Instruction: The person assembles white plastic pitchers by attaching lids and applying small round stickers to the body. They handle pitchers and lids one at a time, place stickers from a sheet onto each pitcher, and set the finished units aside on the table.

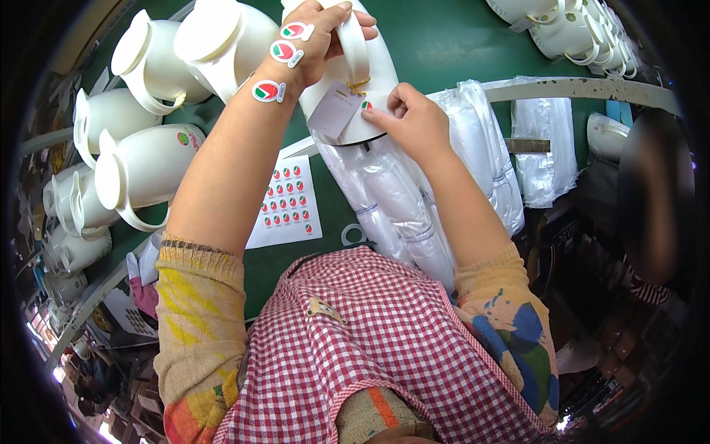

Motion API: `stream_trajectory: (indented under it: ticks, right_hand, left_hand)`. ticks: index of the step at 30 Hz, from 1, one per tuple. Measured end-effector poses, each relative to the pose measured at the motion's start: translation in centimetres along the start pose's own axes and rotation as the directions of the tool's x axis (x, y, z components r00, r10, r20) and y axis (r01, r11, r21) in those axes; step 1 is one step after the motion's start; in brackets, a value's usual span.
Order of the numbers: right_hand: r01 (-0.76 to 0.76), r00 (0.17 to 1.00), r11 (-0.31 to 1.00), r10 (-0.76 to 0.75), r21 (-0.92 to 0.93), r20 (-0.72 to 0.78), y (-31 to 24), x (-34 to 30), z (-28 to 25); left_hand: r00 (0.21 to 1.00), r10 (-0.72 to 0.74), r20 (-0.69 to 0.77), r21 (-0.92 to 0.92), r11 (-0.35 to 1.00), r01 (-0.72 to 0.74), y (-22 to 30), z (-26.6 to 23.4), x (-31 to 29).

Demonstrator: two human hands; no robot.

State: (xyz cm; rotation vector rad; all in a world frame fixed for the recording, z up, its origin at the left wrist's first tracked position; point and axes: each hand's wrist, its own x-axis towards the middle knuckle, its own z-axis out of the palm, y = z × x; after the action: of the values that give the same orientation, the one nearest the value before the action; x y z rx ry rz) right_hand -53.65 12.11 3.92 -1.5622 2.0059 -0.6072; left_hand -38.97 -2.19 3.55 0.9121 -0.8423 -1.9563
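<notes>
A white plastic jug (379, 72) lies tilted at the top centre, its base toward me. My left hand (314, 44) is closed round the jug's handle; several round red-and-green stickers (283, 52) are stuck along the back of this hand and wrist. From the handle hangs a pale paper tag (337, 111) on a gold tie. My right hand (418, 122) has its fingers curled, and its thumb touches a small red-and-green sticker (366, 105) on the jug's side near the base. Below lies a white sheet of stickers (288, 214), partly covered by my left forearm.
More white jugs (151, 166) crowd the left of the green table (436, 44), and others (584, 33) stand at the far right. Clear plastic bags (396, 200) lie beneath my right forearm, more (543, 148) beyond a metal rail (584, 90). A tape ring (353, 234) sits near my apron.
</notes>
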Motion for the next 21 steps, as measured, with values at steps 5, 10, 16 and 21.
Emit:
stream_trajectory:
  ticks: [5,10,16,21]
  right_hand:
    - [0.017,0.993,0.957,-0.049,0.288,0.105,3.6,0.7,-1.1]
    - [0.027,0.998,0.574,-0.063,0.818,0.012,-1.2,2.9,-4.7]
    - [-0.086,0.983,0.593,-0.082,0.801,0.167,-4.8,3.9,-3.5]
    - [-0.167,0.981,0.389,-0.027,0.906,0.193,-6.0,3.0,-2.3]
  left_hand:
    - [0.997,0.022,0.074,0.017,1.0,-0.023,-0.4,0.4,-0.5]
    - [0.999,0.014,0.047,0.337,0.941,-0.029,0.3,3.3,-4.2]
    - [0.978,-0.021,0.208,0.687,0.715,-0.131,0.6,2.3,-8.0]
    - [0.976,0.195,0.101,0.911,0.377,-0.169,-2.0,-2.6,-9.7]
